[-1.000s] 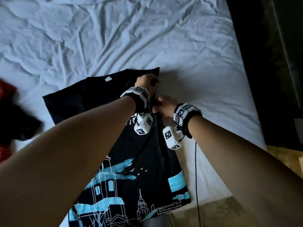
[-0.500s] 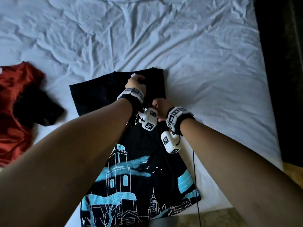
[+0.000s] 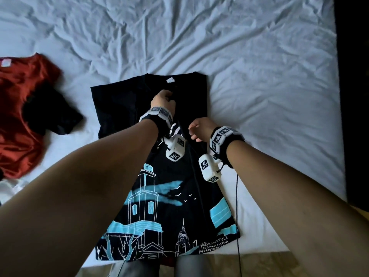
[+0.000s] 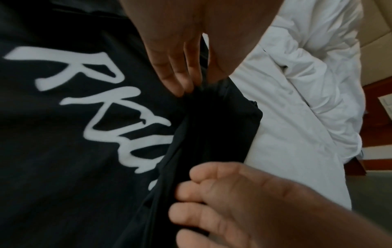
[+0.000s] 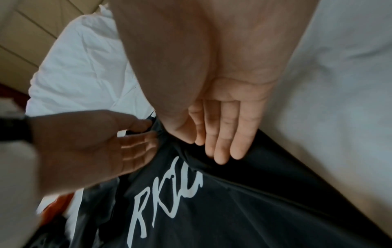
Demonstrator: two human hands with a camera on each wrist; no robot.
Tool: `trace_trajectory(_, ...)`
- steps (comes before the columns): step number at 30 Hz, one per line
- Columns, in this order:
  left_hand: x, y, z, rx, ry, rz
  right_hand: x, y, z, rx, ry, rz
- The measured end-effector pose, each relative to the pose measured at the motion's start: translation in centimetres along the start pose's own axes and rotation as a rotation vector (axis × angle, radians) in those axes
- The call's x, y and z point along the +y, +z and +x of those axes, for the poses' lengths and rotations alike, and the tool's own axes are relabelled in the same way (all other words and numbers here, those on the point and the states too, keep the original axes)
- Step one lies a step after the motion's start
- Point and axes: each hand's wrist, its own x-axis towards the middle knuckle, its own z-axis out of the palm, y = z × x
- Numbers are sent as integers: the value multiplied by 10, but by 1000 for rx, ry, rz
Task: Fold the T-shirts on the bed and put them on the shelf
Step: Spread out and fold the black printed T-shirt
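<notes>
The black T-shirt (image 3: pixel 159 196) lies flat on the white bed (image 3: pixel 259 76), its right side folded over. The left hand (image 3: pixel 163 101) pinches the fabric near the collar. The right hand (image 3: pixel 199 128) hovers just beside the fold, fingers relaxed and holding nothing. A red T-shirt (image 3: pixel 18 116) lies well apart at the left.

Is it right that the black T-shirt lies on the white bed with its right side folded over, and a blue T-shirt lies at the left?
Not quite: the head view shows the T-shirt at the left is red, not blue. The black T-shirt does lie on the white bed with its right side folded over.
</notes>
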Motion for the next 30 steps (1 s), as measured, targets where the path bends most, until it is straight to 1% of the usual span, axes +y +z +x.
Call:
trace_trajectory(2, -17, 7, -9, -53, -78, -68, 13, -2, -8, 1, 36, 14)
trace_trajectory(4, -34, 15, -22, -145, -125, -115, 29, -3, -19, -26, 64, -23)
trace_trajectory(7, -41, 19, -64, -254, -206, -161, 57, -3, -38, -100, 97, -167)
trace_trajectory(9, -52, 26, -85, -293, -237, -166, 79, -1, -49, -127, 121, -254)
trace_trajectory(12, -68, 33, -111, -333, -281, -217, 105, 4, -65, -147, 165, -297)
trace_trajectory(16, -89, 46, -146, -337, -273, -223, 132, 11, -98, -162, 210, -317)
trace_trajectory(18, -98, 54, -162, -355, -288, -250, 153, 16, -107, -161, 235, -306)
trace_trajectory(24, -126, 72, -198, -430, -276, -210, 212, 33, -125, -154, 242, -197)
trace_trajectory(27, -140, 74, -216, -464, -286, -219, 235, 45, -137, -129, 252, -194)
trace_trajectory(30, -153, 70, -233, -536, -310, -280, 227, 54, -170, -92, 213, -195)
